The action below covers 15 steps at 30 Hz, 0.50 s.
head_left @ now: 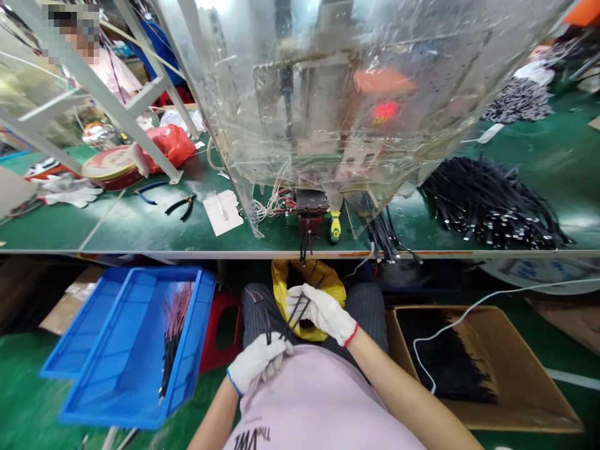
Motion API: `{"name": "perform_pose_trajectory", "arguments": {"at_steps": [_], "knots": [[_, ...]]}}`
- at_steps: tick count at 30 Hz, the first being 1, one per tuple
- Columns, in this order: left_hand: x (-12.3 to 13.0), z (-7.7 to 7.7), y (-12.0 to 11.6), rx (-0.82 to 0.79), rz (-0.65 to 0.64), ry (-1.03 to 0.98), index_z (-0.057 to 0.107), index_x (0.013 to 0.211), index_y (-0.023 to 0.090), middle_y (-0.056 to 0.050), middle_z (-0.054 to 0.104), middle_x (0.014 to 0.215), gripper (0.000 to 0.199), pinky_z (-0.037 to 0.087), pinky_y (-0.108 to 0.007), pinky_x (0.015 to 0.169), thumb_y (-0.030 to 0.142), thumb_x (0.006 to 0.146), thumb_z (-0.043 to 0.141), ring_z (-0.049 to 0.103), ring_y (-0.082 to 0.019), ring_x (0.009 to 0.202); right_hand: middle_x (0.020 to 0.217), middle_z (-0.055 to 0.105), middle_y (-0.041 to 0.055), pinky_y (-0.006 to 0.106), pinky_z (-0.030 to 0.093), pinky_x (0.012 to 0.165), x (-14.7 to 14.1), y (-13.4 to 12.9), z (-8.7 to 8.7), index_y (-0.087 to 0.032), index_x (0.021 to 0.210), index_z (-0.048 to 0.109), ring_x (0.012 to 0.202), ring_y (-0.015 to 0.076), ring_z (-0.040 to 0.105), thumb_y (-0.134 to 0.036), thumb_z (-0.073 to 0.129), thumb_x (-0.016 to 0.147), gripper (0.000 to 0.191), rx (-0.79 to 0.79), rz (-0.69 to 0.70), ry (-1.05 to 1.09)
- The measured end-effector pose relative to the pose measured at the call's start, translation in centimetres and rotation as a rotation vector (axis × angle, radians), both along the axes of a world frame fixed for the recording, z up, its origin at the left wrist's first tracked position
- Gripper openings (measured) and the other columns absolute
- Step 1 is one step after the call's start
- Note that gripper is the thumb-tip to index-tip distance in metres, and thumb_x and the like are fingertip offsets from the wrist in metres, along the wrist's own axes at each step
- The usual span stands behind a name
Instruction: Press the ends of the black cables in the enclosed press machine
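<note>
Both hands wear white gloves and are over the lap. My left hand (262,361) is closed on one end of several thin black cables (294,317). Higher and to the right, my right hand (323,311) pinches the same cables near their other end. Beneath my right hand lies an open yellow bag (332,281). At the bench edge ahead stands a small dark device (312,203) with black leads hanging from it. A yellow-green screwdriver (334,227) is beside it.
Plastic sheeting (328,112) hangs over the bench (117,231). Black cables (492,200) are piled at right. Pliers (182,205) lie left. Blue trays (126,350) stand lower left, a cardboard box (520,375) lower right. A person (117,72) is at the far left.
</note>
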State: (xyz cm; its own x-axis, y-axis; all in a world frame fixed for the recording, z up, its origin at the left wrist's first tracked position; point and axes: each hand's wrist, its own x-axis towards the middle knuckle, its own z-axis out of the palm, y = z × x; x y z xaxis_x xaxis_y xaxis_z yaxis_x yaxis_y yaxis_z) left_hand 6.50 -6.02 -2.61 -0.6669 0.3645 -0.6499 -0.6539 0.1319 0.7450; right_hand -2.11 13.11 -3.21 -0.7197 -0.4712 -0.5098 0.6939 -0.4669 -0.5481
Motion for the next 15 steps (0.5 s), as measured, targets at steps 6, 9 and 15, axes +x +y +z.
{"name": "perform_pose_trajectory", "arguments": {"at_steps": [6, 9, 15], "knots": [[0.2, 0.6, 1.0, 0.032, 0.074, 0.005, 0.063, 0.084, 0.011, 0.005, 0.047, 0.052, 0.042, 0.027, -0.016, 0.036, 0.052, 0.085, 0.053, 0.037, -0.005, 0.040, 0.076, 0.073, 0.0106, 0.033, 0.057, 0.068, -0.8, 0.6, -0.1, -0.012, 0.085, 0.067, 0.069, 0.0198, 0.071, -0.031, 0.064, 0.082, 0.019, 0.140, -0.063, 0.040], [0.5, 1.0, 1.3, 0.100, 0.097, -0.013, 0.062, 0.080, 0.012, 0.005, 0.046, 0.049, 0.042, 0.022, -0.017, 0.035, 0.053, 0.085, 0.054, 0.033, -0.005, 0.037, 0.072, 0.072, 0.0115, 0.033, 0.058, 0.063, -1.8, 0.8, -0.2, -0.011, 0.083, 0.065, 0.064, 0.0197, 0.071, -0.029, 0.057, 0.087, 0.021, 0.202, -0.098, 0.021], [0.5, 1.0, 2.0, -0.043, 0.108, 0.014, 0.059, 0.077, 0.016, 0.006, 0.044, 0.050, 0.042, 0.023, -0.019, 0.038, 0.057, 0.084, 0.051, 0.033, -0.007, 0.038, 0.067, 0.070, 0.0091, 0.033, 0.058, 0.064, -3.4, 0.6, -2.0, -0.012, 0.083, 0.063, 0.061, 0.0187, 0.069, -0.037, 0.059, 0.085, 0.025, 0.310, -0.220, 0.055]]}}
